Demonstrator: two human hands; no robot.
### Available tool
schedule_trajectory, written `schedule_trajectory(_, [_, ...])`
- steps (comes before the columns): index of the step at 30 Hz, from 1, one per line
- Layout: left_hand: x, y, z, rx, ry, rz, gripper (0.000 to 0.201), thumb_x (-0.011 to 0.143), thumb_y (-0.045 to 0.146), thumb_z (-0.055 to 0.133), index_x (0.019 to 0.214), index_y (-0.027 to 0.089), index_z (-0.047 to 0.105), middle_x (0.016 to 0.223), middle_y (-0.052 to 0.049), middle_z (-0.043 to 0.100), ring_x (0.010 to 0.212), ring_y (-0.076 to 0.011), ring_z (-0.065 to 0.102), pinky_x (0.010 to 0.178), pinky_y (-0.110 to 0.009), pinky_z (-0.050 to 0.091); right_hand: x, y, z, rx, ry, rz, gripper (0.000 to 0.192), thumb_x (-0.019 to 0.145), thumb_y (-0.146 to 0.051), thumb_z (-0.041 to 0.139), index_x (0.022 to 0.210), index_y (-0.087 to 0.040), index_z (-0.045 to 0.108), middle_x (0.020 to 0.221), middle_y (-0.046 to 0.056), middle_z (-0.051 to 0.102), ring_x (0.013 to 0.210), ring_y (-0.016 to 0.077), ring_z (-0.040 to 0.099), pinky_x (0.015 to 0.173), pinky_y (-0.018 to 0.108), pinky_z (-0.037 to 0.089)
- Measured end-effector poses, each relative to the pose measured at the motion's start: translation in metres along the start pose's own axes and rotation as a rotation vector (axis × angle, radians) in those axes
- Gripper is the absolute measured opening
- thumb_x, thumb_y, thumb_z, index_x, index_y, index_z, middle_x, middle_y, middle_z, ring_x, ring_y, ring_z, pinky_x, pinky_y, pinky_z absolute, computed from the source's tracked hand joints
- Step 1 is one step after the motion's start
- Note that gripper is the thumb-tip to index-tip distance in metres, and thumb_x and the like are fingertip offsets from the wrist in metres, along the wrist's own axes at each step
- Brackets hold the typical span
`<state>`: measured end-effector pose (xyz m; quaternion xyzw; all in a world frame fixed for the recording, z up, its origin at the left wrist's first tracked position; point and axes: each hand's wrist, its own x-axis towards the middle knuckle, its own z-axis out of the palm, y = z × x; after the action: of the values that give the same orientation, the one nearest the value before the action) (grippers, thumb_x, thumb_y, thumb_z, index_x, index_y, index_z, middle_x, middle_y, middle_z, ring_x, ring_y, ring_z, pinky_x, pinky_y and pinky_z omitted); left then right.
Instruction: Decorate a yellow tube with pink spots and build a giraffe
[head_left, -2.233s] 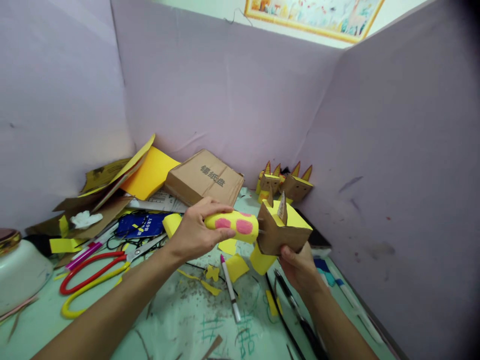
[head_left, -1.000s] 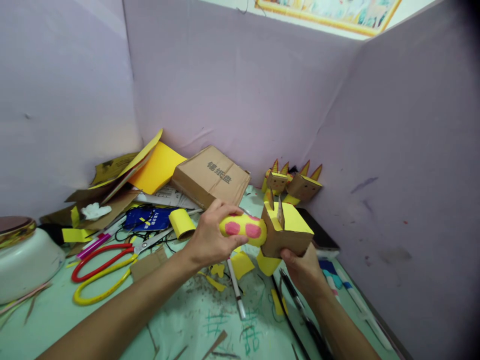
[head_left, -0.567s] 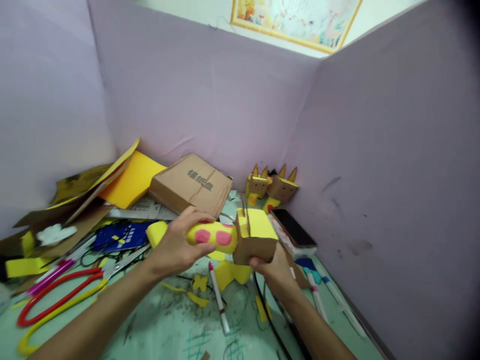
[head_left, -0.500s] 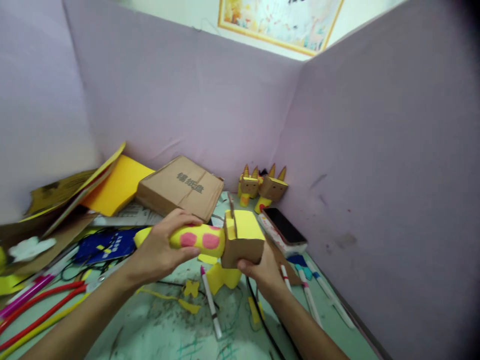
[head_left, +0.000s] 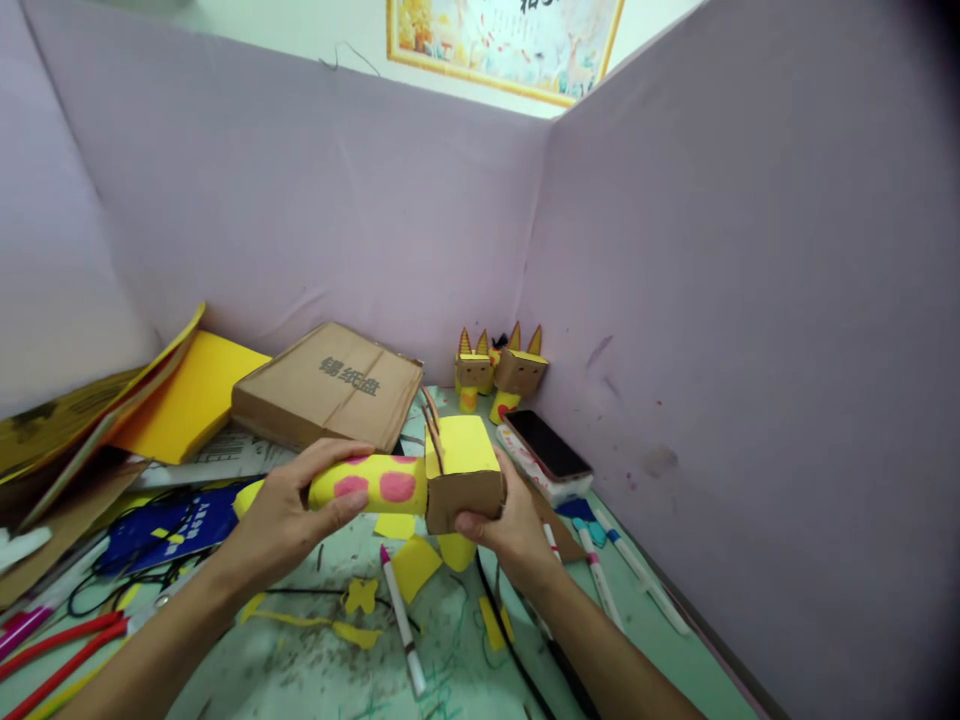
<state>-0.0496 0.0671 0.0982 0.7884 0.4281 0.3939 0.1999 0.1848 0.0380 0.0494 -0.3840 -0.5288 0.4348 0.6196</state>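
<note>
Both hands hold one paper-and-cardboard animal figure above the table. Its body is a yellow paper tube with pink spots, lying sideways. My left hand is closed around that tube, thumb in front. At the tube's right end sits a box-shaped cardboard head with a yellow top; thin brown ear-like pieces stick up at its left edge. My right hand grips the head from the right, thumb on the lower front, other fingers hidden behind. Beneath lie yellow paper scraps and a pink-tipped marker.
Two similar finished-looking figures stand in the back corner. A flat cardboard box and yellow sheets lie back left. A phone rests at right, near several markers. Red-handled scissors lie front left.
The camera view has swung slightly right, so the surroundings shift left. Both hands keep their hold on the figure, whose head has turned a little.
</note>
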Motion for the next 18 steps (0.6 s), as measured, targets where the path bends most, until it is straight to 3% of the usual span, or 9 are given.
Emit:
schedule_trajectory(6, [-0.003, 0.001, 0.011, 0.010, 0.041, 0.061, 0.036, 0.074, 0.042, 0.064, 0.106, 0.026, 0.062, 0.102, -0.004, 0.066, 0.088, -0.0227, 0.063, 0.078, -0.032, 0.051, 0.000, 0.004, -0.004, -0.017, 0.008, -0.005, 0.091, 0.048, -0.044, 0.085, 0.127, -0.022, 0.045, 0.117, 0.009, 0.063, 0.107, 0.0311, 0.060, 0.088, 0.042, 0.049])
schedule_trajectory(11, [-0.004, 0.000, 0.014, 0.040, 0.059, 0.047, 0.038, 0.070, 0.034, 0.067, 0.106, 0.025, 0.061, 0.101, -0.003, 0.065, 0.084, -0.0216, 0.062, 0.075, -0.033, 0.051, 0.000, 0.005, -0.005, -0.092, 0.014, -0.026, 0.094, 0.049, -0.050, 0.083, 0.129, -0.021, 0.045, 0.121, 0.011, 0.062, 0.111, 0.0330, 0.057, 0.092, 0.044, 0.046])
schedule_trajectory(18, [-0.006, 0.000, 0.019, 0.033, 0.056, 0.040, 0.035, 0.072, 0.035, 0.064, 0.105, 0.023, 0.060, 0.104, -0.004, 0.064, 0.091, -0.0231, 0.062, 0.081, -0.035, 0.050, 0.002, 0.008, -0.005, -0.114, 0.017, -0.036, 0.097, 0.048, -0.054, 0.083, 0.129, -0.020, 0.042, 0.121, 0.012, 0.062, 0.110, 0.0325, 0.059, 0.090, 0.043, 0.048])
